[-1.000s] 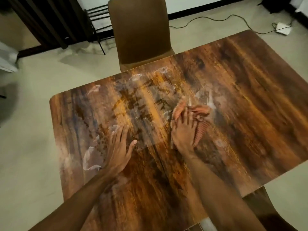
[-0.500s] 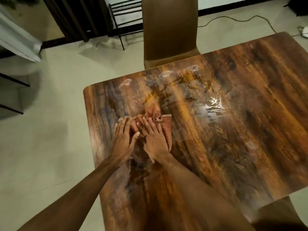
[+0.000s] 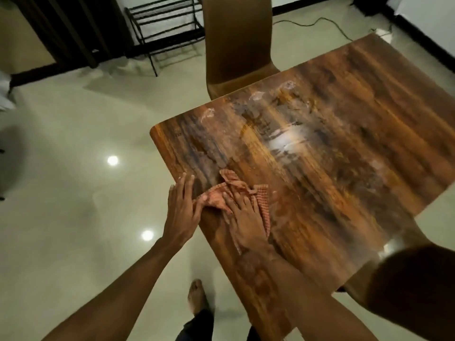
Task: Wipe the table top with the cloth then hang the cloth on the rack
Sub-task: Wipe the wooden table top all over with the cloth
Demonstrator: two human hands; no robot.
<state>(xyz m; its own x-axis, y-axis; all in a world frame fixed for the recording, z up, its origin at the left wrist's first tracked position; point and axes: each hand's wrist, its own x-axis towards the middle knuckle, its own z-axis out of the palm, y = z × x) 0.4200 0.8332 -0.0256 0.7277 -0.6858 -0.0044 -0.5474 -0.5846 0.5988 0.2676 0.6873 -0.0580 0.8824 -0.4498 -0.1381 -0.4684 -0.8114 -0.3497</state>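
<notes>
An orange checked cloth (image 3: pixel 262 201) lies crumpled near the left edge of the glossy dark wooden table top (image 3: pixel 332 148). My right hand (image 3: pixel 242 221) presses flat on the cloth with straight fingers. At the table's left edge my left hand (image 3: pixel 181 210) lies flat, its thumb touching the cloth's left end. Wet smears and streaks shine on the far half of the table. The black metal rack (image 3: pixel 167 28) stands on the floor against the far wall.
A brown chair (image 3: pixel 237 43) is pushed in at the table's far side. Another brown chair (image 3: pixel 406 291) sits at the near right corner. A cable (image 3: pixel 320 22) runs along the floor by the far wall. My bare foot (image 3: pixel 197 297) stands on the shiny tiled floor.
My right hand has slid the cloth leftward across the table to its left edge. My left hand has shifted to that edge and now touches the cloth. The view has turned left.
</notes>
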